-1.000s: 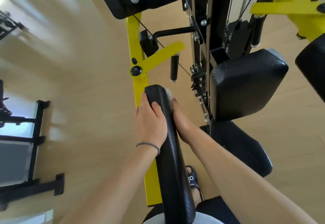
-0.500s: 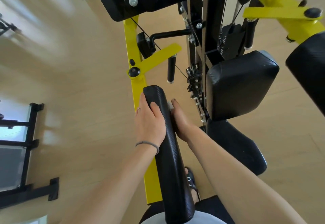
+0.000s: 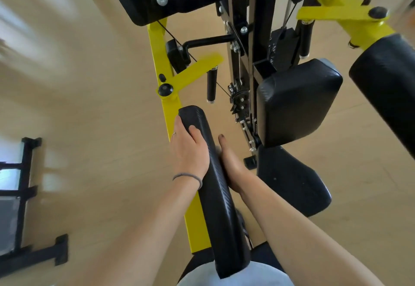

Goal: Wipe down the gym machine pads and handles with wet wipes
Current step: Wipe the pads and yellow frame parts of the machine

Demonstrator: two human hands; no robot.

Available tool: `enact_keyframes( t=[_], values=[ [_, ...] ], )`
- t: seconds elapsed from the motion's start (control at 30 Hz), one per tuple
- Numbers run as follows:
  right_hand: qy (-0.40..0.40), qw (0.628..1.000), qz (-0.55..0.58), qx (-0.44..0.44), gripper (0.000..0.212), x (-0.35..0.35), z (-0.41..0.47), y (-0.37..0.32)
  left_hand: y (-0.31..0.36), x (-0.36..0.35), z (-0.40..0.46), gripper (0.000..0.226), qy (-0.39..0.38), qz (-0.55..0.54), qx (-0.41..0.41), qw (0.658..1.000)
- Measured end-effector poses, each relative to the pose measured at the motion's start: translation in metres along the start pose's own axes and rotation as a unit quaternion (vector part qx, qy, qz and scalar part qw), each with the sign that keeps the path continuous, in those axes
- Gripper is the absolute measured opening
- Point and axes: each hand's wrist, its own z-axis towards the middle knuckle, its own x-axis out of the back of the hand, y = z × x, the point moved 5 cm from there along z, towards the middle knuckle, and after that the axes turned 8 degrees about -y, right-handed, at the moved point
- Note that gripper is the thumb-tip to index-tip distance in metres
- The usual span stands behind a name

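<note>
The left hand [image 3: 188, 151] steadies the long black textured vinyl arm pad [image 3: 215, 187], its grip wrapped over the pad's near-top left edge, thumb on the face. The right hand [image 3: 231, 166] presses flat against the pad's right side; its grip and the wet wipe are hidden, so I cannot tell what it holds. This looks like side-wiping; next, probably the black foam handle [image 3: 211, 86] beyond.

Bright daylight scene, evenly lit. Pale glare patches on the wood floor [image 3: 94, 110] at left, streaked by motion blur toward the upper-left corner. Top-right corner smeared too. Centre fairly sharp. Wide-angle bending at edges. Soft sheen on the black pad [image 3: 298, 99]; shadows faint and diffuse.
</note>
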Motion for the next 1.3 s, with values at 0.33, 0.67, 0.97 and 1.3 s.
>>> enact_keyframes(
  t=[0.33,0.67,0.97,1.3],
  values=[
    [0.165,0.976,-0.109,-0.095,0.062,-0.002,-0.108,0.148,-0.003,0.006,-0.018,0.061,0.011,-0.020,-0.001,1.000],
    [0.090,0.996,0.002,0.018,0.075,-0.008,-0.159,0.140,-0.020,-0.004,-0.155,0.055,-0.003,-0.060,0.062,0.996],
    [0.076,0.934,0.300,-0.178,0.072,-0.014,-0.132,0.116,-0.022,-0.005,-0.167,0.050,0.077,-0.043,0.061,0.994],
    [0.044,0.944,0.317,-0.087,0.055,-0.028,-0.144,0.095,-0.019,0.000,-0.172,0.043,0.132,0.007,0.078,0.988]
  ],
)
